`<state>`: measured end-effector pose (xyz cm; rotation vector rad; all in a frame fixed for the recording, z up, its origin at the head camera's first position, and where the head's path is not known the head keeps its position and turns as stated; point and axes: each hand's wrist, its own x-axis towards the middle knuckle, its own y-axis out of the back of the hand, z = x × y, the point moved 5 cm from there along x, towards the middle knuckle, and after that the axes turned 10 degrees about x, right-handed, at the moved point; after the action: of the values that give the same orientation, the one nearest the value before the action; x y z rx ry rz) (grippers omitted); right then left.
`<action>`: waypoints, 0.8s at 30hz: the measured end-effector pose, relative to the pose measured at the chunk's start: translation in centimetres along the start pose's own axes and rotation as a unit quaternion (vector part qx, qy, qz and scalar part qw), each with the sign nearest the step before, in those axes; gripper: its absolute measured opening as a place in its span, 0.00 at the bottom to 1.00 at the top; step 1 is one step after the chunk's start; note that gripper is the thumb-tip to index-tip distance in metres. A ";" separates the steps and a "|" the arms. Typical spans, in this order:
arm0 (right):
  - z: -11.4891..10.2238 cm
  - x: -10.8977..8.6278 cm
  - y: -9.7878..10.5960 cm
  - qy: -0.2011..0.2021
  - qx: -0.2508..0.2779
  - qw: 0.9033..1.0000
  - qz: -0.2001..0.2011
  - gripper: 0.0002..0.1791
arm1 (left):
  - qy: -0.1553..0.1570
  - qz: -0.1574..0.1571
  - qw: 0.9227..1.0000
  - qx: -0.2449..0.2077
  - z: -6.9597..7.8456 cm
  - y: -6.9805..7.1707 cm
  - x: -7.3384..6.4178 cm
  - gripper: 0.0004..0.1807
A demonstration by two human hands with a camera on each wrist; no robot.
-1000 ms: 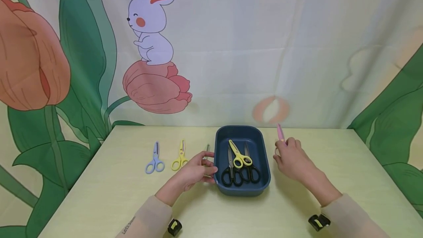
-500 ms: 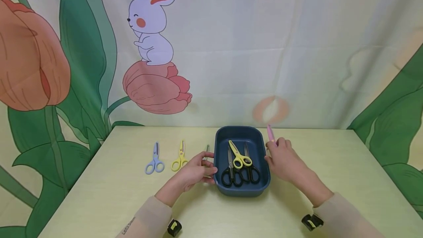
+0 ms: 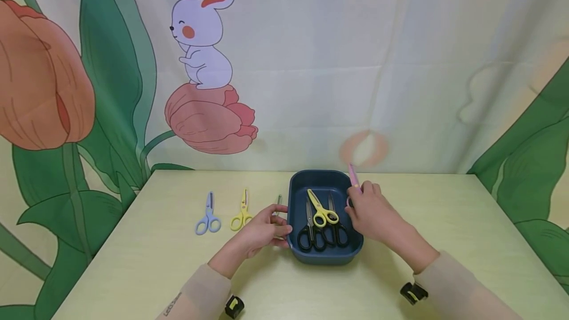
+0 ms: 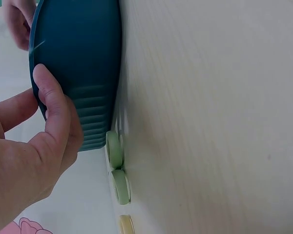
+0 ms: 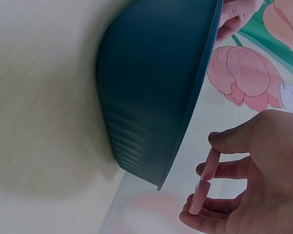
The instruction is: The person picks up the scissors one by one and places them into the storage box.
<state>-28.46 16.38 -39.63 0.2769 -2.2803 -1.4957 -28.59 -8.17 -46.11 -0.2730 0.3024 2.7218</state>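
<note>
My left hand (image 3: 264, 231) pinches the left rim of a dark blue plastic bin (image 3: 326, 260), with thumb and fingers on either side of the edge in the left wrist view. Inside lie two black-handled scissors (image 3: 304, 238) and a pair of yellow scissors (image 3: 319, 206) across them. My right hand (image 3: 378, 211) holds pink scissors (image 3: 353, 178) by the handle loops, blades pointing away. These overlap the bin's right rim in the head view. In the right wrist view the pink handles (image 5: 211, 163) sit between thumb and fingers, above the rim's level.
Blue scissors (image 3: 209, 216) and another yellow pair (image 3: 242, 219) lie on the pale table (image 3: 146, 260) to the left. Green-handled scissors (image 4: 115, 151) lie close by the bin's left side, partly behind my left hand in the head view. A printed curtain (image 3: 302, 88) hangs behind.
My right hand has carried the pink scissors leftward, from the table area right of the bin to its right rim. The left hand and bin have stayed in place.
</note>
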 end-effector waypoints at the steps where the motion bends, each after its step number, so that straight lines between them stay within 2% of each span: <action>1: -0.2 0.1 0.0 -0.001 -0.001 1.000 -0.004 0.09 | 0.002 0.000 1.000 -0.001 0.0 0.0 0.0 0.30; 7: -1.3 0.6 -0.4 0.002 -0.009 1.000 -0.026 0.13 | 0.007 0.000 1.000 0.000 -0.1 0.1 0.2 0.30; 24: -3.2 1.9 -1.9 0.012 -0.011 0.997 -0.074 0.11 | 0.008 -0.003 1.000 -0.001 0.1 0.0 0.2 0.31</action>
<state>-28.89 12.20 -39.83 0.4634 -2.2666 -1.5781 -28.76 -8.09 -46.08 -0.2958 0.3037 2.7150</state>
